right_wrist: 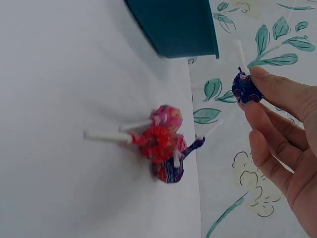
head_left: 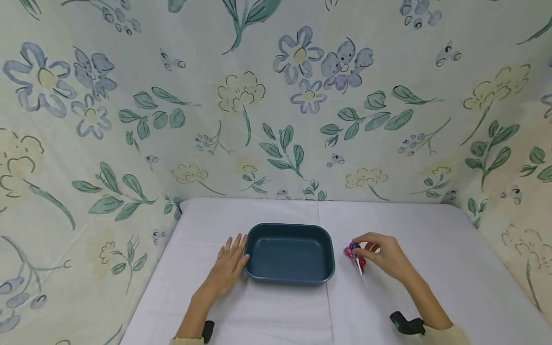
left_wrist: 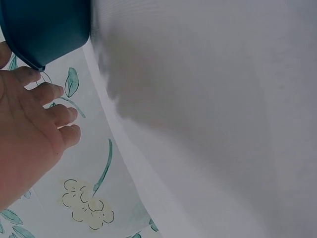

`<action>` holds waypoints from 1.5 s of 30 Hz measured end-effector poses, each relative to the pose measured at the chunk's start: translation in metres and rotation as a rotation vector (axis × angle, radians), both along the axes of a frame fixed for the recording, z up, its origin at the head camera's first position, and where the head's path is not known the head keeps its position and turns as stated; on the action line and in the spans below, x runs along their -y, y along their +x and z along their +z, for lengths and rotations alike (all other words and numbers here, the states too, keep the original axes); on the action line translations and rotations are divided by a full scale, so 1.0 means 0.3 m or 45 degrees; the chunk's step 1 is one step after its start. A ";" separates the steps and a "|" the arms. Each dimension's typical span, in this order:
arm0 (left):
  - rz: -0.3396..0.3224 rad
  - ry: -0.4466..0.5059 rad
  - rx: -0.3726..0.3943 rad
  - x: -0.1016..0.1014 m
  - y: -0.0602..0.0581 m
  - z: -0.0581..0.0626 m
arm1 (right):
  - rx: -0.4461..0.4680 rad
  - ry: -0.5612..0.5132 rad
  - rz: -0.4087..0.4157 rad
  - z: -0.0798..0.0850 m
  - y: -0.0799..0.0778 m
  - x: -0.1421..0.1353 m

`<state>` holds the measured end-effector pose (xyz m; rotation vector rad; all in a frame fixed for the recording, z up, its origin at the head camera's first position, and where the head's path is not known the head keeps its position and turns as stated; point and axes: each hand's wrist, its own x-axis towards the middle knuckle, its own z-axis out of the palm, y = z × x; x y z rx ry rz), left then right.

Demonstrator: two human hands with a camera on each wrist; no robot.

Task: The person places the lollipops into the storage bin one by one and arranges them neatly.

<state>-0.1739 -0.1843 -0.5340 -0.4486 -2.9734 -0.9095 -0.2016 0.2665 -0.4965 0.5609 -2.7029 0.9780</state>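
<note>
A dark blue rectangular dish (head_left: 291,258) sits in the middle of the white-covered table. At its left side, my left hand (head_left: 226,268) has its fingers extended, touching the rim; the left wrist view shows the fingertips at the dish's edge. My right hand (right_wrist: 287,134) pinches a purple-wrapped lollipop (right_wrist: 246,90) by its head, between thumb and fingers, its white stick pointing up in that view. Beside it on the table lies a small bunch of lollipops: a red one (right_wrist: 157,144), a pink one (right_wrist: 169,117) and a dark blue-and-red one (right_wrist: 167,172).
White cloth (head_left: 379,306) covers the table, whose back edge meets a floral curtain (head_left: 258,120). The same floral fabric hangs at both sides. A black wrist device (head_left: 406,324) shows on the right forearm and another (head_left: 208,330) by the left.
</note>
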 end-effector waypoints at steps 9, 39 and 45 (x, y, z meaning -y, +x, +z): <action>0.006 0.011 0.007 0.005 -0.006 -0.005 | 0.137 -0.179 0.001 0.019 -0.072 0.193; 0.004 0.086 -0.022 -0.006 -0.007 -0.028 | 0.252 -0.057 0.083 -0.072 -0.156 0.699; 0.012 0.045 0.026 -0.001 -0.009 -0.011 | 0.317 0.053 0.226 -0.067 -0.162 0.728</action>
